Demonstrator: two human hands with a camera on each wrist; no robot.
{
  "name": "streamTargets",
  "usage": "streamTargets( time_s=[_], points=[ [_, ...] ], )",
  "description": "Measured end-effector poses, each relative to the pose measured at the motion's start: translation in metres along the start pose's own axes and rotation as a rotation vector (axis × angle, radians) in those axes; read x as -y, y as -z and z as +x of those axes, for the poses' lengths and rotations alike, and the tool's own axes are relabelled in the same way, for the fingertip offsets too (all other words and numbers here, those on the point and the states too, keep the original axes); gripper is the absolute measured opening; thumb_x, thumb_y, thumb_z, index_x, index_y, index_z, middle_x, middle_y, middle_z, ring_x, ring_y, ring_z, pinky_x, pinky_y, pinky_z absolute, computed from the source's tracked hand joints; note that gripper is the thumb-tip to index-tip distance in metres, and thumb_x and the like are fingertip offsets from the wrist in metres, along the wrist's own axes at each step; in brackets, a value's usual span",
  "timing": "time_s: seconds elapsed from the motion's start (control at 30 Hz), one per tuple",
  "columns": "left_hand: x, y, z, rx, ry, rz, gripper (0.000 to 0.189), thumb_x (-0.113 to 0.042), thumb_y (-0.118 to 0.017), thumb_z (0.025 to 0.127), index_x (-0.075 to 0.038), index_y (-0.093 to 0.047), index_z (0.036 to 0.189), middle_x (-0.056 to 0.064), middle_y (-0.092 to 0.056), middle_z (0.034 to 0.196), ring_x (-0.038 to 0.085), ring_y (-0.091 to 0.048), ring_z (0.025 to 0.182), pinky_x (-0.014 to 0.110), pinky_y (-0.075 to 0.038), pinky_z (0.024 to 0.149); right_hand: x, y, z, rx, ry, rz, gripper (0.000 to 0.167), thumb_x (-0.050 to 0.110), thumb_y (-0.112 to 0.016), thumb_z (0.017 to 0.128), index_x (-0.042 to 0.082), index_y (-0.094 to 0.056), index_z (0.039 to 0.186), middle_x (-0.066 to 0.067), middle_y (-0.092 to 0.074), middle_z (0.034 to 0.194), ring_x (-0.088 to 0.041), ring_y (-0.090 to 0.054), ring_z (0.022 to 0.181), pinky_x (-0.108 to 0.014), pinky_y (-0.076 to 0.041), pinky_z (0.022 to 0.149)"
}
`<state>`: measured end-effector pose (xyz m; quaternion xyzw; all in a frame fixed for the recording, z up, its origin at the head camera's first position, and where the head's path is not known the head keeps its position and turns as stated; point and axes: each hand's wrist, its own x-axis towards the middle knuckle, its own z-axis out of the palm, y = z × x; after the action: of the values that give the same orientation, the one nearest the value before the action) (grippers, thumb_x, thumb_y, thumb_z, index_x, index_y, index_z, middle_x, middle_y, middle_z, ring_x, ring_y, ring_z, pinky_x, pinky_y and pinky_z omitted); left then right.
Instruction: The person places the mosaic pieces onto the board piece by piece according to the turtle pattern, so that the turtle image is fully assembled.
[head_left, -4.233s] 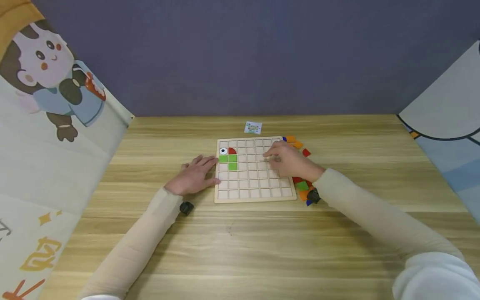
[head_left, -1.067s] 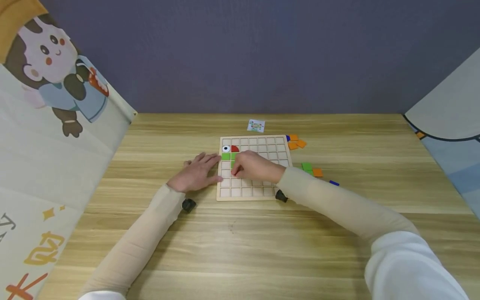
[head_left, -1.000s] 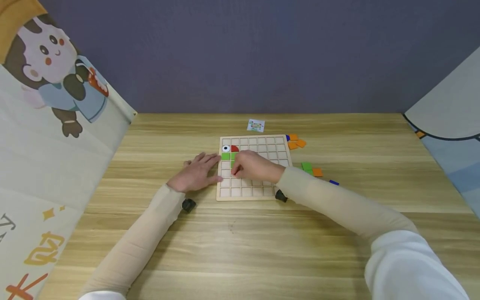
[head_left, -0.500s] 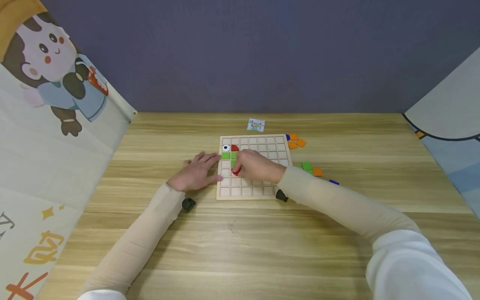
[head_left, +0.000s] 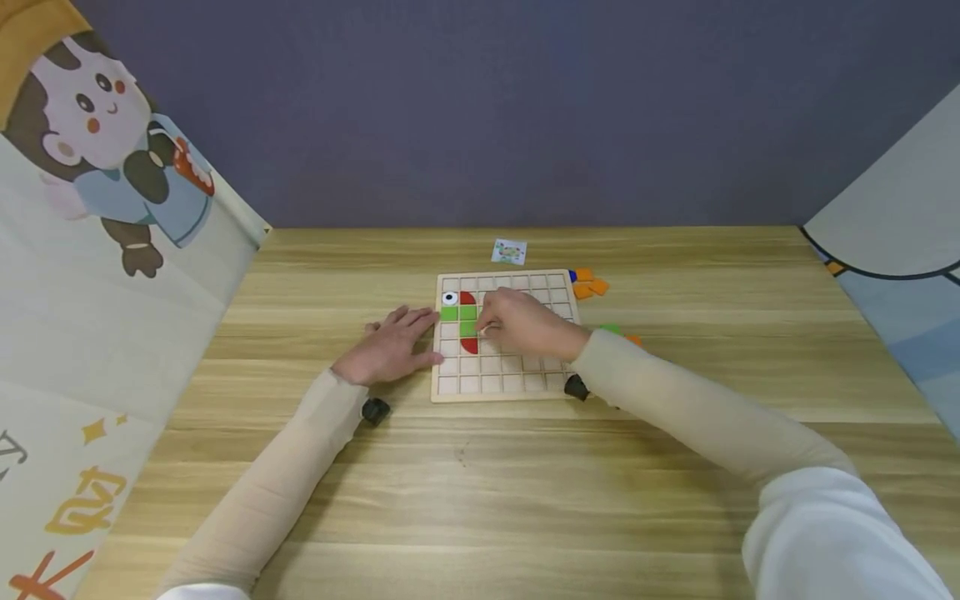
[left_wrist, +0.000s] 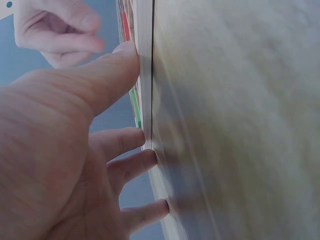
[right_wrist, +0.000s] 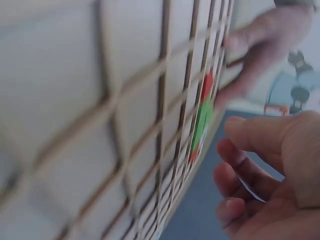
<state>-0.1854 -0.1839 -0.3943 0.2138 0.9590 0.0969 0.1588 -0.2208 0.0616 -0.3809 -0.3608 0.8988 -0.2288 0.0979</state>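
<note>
A wooden grid board [head_left: 510, 392] lies on the table, its left rim touched by the spread fingers of my left hand [head_left: 392, 347]. In the left wrist view, that thumb [left_wrist: 112, 75] rests at the board's edge. Near its upper left sit a white eye tile [head_left: 449, 298], a red quarter-round tile [head_left: 467, 298], several green square tiles [head_left: 468, 313] and a lower red quarter-round tile [head_left: 468, 345]. My right hand [head_left: 528, 323] is over the board just right of these tiles. In the right wrist view its loosely bent fingers [right_wrist: 240, 162] and thumb are apart, with nothing between them.
A small picture card [head_left: 509, 252] lies behind the board. Orange tiles [head_left: 584, 290] and a blue tile [head_left: 572, 275] lie by its back right corner. Partly hidden by the right arm are a green tile [head_left: 611, 329] and an orange one [head_left: 633, 340]. A dark panel [head_left: 525, 117] stands behind the table.
My right hand brought a red quarter-round tile from the right side, set it below the lower green tile, let go and drew back slightly right. My left hand stayed at the board's edge.
</note>
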Motion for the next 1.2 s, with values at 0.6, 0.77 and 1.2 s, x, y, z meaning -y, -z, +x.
streamTargets(
  time_s=[0.6,0.77,1.2],
  points=[
    [0.001,-0.003,0.0,-0.016,-0.02,-0.003,0.077,-0.054,-0.049,0.093,-0.014,-0.02,0.152,0.007,-0.017,0.156,0.039,-0.009,0.14,0.072,-0.018,0.096,-0.13,0.067,-0.085,-0.053,-0.354,0.113,0.023,-0.001,-0.062,0.088,0.004,-0.07,0.109,-0.017,-0.059,0.116,-0.031,-0.055,0.098,-0.049,-0.045,0.085],
    [-0.001,-0.002,0.0,-0.014,-0.017,-0.013,0.076,-0.053,-0.048,0.094,-0.014,-0.021,0.152,0.007,-0.017,0.156,0.038,-0.009,0.14,0.072,-0.018,0.097,-0.123,0.057,-0.111,-0.016,-0.215,0.031,0.02,0.003,-0.066,0.087,0.012,-0.073,0.103,-0.002,-0.06,0.1,-0.021,-0.055,0.09,-0.042,-0.047,0.078],
    [0.0,-0.003,0.001,-0.021,-0.022,-0.005,0.077,-0.054,-0.049,0.093,-0.014,-0.021,0.152,0.008,-0.018,0.156,0.039,-0.01,0.14,0.073,-0.018,0.096,-0.093,0.025,-0.135,-0.035,-0.064,-0.062,0.027,0.009,-0.07,0.086,0.005,-0.07,0.113,0.003,-0.055,0.091,-0.015,-0.042,0.076,-0.03,-0.039,0.063]
  ],
)
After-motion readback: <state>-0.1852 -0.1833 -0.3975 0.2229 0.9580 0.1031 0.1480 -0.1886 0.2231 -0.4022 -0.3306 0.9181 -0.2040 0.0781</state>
